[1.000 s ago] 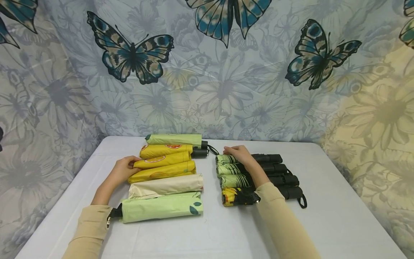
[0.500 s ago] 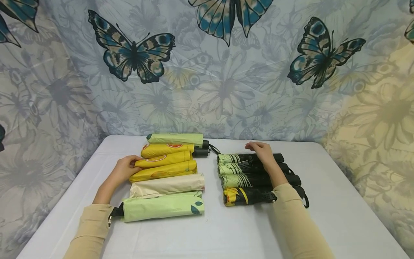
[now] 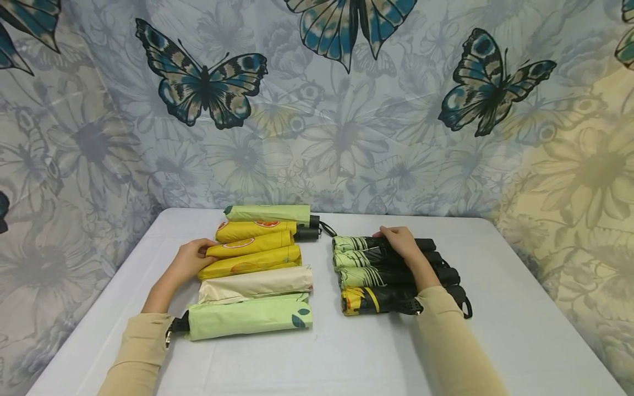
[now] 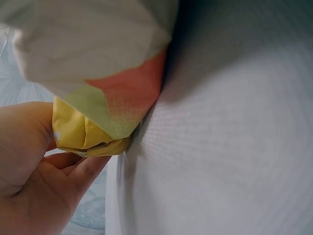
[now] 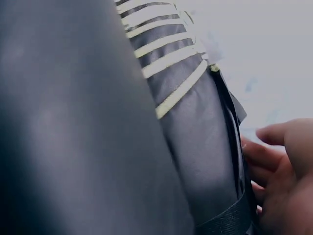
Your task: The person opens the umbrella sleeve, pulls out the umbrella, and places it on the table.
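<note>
Sliding rightward, the right hand (image 3: 402, 243) now curls over the farthest black umbrella (image 3: 381, 243), which lies crosswise, handle right. Opposite, the left hand (image 3: 190, 259) grips a yellow umbrella (image 3: 250, 245) by its left tip.

Both arms come in from the bottom edge in beige sleeves, forearms stretched out over the table. The left hand (image 3: 187, 262) sits around 9 o'clock from the middle of the head view, forearm angled toward 1 o'clock, fingers curled with the tips pressed against something yellow; the left wrist view shows the thumb (image 4: 22, 142) on it too. The right hand (image 3: 402, 243) is out toward 3 o'clock, palm down, fingers bent over the far side of what's under it.
</note>
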### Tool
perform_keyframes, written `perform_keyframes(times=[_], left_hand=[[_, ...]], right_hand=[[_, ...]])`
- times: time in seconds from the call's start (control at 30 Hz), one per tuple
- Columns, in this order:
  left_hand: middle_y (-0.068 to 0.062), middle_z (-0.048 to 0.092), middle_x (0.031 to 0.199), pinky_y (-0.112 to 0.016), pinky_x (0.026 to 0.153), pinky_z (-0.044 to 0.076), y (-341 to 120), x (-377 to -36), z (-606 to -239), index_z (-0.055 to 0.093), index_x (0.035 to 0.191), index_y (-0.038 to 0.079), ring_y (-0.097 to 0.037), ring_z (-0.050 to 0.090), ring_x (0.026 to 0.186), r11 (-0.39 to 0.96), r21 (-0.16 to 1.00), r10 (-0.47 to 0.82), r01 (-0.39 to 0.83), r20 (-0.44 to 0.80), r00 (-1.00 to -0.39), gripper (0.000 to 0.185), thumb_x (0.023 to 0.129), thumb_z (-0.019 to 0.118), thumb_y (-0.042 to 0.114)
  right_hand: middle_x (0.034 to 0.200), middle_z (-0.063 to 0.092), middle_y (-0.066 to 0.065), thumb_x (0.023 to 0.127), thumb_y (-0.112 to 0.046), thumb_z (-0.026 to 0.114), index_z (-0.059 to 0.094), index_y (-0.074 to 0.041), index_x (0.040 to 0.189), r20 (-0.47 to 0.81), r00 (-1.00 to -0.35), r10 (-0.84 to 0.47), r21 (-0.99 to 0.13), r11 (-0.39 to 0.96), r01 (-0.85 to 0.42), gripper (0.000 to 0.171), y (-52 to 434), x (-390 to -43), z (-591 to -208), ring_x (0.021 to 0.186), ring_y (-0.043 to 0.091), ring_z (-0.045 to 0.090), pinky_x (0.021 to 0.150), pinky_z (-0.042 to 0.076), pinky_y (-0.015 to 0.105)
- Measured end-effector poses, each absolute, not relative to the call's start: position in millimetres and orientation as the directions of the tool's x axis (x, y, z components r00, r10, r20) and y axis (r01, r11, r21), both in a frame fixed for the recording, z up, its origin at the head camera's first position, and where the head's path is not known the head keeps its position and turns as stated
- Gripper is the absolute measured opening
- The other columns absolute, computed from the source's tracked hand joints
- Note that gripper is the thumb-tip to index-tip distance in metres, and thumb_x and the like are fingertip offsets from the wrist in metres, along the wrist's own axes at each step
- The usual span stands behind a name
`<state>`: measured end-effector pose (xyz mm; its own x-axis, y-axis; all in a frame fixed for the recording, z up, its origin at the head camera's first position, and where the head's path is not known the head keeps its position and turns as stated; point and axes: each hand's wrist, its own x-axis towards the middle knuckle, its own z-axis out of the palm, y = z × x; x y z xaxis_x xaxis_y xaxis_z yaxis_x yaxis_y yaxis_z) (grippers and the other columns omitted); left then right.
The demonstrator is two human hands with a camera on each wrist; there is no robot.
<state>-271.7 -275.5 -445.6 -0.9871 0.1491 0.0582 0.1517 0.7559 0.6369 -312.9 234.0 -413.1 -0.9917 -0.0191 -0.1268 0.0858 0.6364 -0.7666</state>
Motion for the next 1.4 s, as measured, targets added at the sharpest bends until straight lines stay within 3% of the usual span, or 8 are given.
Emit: perform_keyframes(times=[0.33,0.57,0.73,0.9,1.17,1.4], left_hand=[[-0.031,0.062,0.119,-0.044,0.082,0.059,-275.0,-270.3,-443.5,0.061,0.122,-0.006,-0.042,0.066,0.104,0.751,0.644,0.149,0.143,0.045,-0.988,0.034,0.090,0.067,0.006],[-0.031,0.063,0.117,-0.043,0.081,0.059,-274.3,-270.0,-441.5,0.062,0.121,-0.006,-0.041,0.066,0.102,0.749,0.648,0.145,0.139,0.044,-0.988,0.034,0.090,0.068,0.005],[-0.029,0.062,0.117,-0.044,0.082,0.059,-274.3,-269.0,-439.8,0.061,0.122,-0.004,-0.041,0.065,0.102,0.747,0.647,0.157,0.152,0.050,-0.986,0.035,0.090,0.069,0.008],[-0.028,0.056,0.128,-0.049,0.086,0.055,-274.6,-268.3,-432.3,0.056,0.129,-0.002,-0.042,0.059,0.109,0.747,0.642,0.188,0.176,0.051,-0.981,0.045,0.090,0.071,0.014],[-0.032,0.045,0.137,-0.057,0.095,0.049,-276.4,-276.0,-414.2,0.041,0.143,-0.003,-0.047,0.052,0.119,0.746,0.651,0.167,0.141,0.023,-0.986,0.061,0.096,0.062,0.031],[-0.033,0.043,0.139,-0.061,0.102,0.044,-278.7,-285.7,-404.9,0.040,0.143,-0.005,-0.050,0.045,0.126,0.760,0.642,0.102,0.102,0.037,-0.994,0.057,0.100,0.057,0.028]], right_hand=[[0.136,0.055,0.026,0.106,-0.031,0.038,0.068,0.004,0.118,-0.148,-0.988,0.037,-0.780,0.610,0.140,0.047,231.5,-307.3,-412.7,0.132,0.041,0.046,0.116,0.032,0.052],[0.133,0.058,0.026,0.105,-0.028,0.042,0.065,0.004,0.123,-0.075,-0.997,0.023,-0.784,0.617,0.073,0.044,229.4,-310.4,-413.1,0.130,0.041,0.048,0.113,0.036,0.053],[0.131,0.060,0.025,0.104,-0.026,0.045,0.057,0.002,0.132,0.020,-0.996,0.087,-0.843,0.538,0.030,0.042,226.8,-309.1,-415.2,0.124,0.039,0.052,0.108,0.041,0.053],[0.135,0.058,0.024,0.103,-0.025,0.049,0.054,0.000,0.137,0.067,-0.986,0.152,-0.898,0.439,0.007,0.043,224.0,-306.4,-415.1,0.125,0.036,0.054,0.110,0.042,0.050],[0.144,0.050,0.023,0.102,-0.026,0.051,0.047,-0.001,0.143,0.086,-0.990,0.116,-0.936,0.349,-0.040,0.048,212.7,-305.9,-416.4,0.135,0.035,0.046,0.115,0.036,0.051],[0.144,0.049,0.022,0.102,-0.027,0.052,0.045,0.000,0.143,0.063,-0.995,0.082,-0.957,0.288,-0.037,0.050,198.0,-307.3,-416.0,0.133,0.035,0.048,0.113,0.040,0.047]])
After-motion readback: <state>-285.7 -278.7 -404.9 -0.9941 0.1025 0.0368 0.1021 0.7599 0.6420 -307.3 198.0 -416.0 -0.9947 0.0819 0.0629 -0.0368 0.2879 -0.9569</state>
